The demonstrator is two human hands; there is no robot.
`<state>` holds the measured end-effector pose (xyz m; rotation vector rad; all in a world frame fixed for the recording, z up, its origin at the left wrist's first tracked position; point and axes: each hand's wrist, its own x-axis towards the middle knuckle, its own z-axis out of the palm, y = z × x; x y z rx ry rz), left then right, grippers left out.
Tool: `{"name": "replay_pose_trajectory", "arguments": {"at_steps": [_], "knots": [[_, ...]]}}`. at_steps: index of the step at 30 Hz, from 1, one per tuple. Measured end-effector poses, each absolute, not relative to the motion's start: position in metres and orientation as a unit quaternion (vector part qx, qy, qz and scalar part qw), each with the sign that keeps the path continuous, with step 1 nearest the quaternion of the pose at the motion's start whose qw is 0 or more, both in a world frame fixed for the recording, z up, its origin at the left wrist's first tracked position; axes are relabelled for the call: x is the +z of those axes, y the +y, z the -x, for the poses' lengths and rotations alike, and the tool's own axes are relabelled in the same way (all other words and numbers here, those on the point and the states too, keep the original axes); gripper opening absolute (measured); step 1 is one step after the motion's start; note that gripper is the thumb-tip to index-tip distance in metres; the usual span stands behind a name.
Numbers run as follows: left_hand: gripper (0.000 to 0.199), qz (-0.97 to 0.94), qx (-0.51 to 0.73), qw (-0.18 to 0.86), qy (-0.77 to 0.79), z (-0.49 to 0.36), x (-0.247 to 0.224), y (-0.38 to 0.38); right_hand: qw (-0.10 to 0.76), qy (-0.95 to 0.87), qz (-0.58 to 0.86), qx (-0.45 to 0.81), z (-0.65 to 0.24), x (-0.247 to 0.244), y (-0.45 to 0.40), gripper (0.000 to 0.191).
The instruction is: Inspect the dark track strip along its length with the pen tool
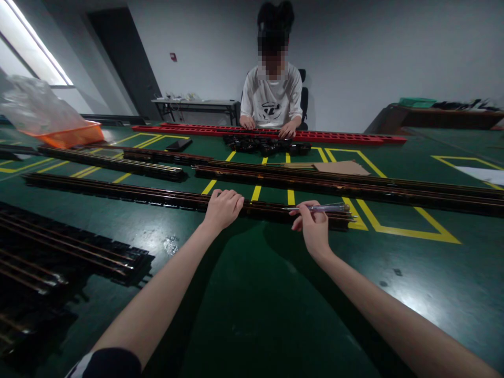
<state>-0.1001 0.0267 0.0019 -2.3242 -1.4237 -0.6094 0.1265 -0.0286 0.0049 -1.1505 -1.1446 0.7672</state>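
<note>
A long black rail (173, 198) with thin copper-coloured strips runs across the green table in front of me. My left hand (224, 209) is closed over its near side, fingers curled across the top. Towards the rail's right end, my right hand (313, 228) grips a screwdriver (331, 208) with a clear, purplish handle. Its thin shaft points left and lies close above the rail; whether the tip touches it I cannot tell. Bare metal strip ends stick out at the rail's right end, just beyond the handle.
Similar rails lie behind (354, 191) and stacked at the left (79, 236). Across the table (252, 294) a person (271, 100) works at red rails (354, 137) beside black parts (268, 144). An orange bin (73, 136) holds plastic bags. Cardboard (342, 167) and a dark flat object (179, 144) lie farther back.
</note>
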Motion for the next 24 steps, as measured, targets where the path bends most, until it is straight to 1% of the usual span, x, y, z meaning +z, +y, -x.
{"name": "replay_pose_trajectory", "arguments": {"at_steps": [6, 24], "knots": [[0.043, 0.861, -0.211, 0.143, -0.44, 0.0991, 0.0009, 0.0278, 0.623, -0.502, 0.496, 0.338, -0.1264, 0.0063, -0.0297, 0.018], [0.045, 0.803, -0.224, 0.136, -0.536, 0.0969, 0.0034, 0.0285, 0.613, -0.513, 0.496, 0.34, -0.126, 0.0081, -0.0311, 0.019]]}}
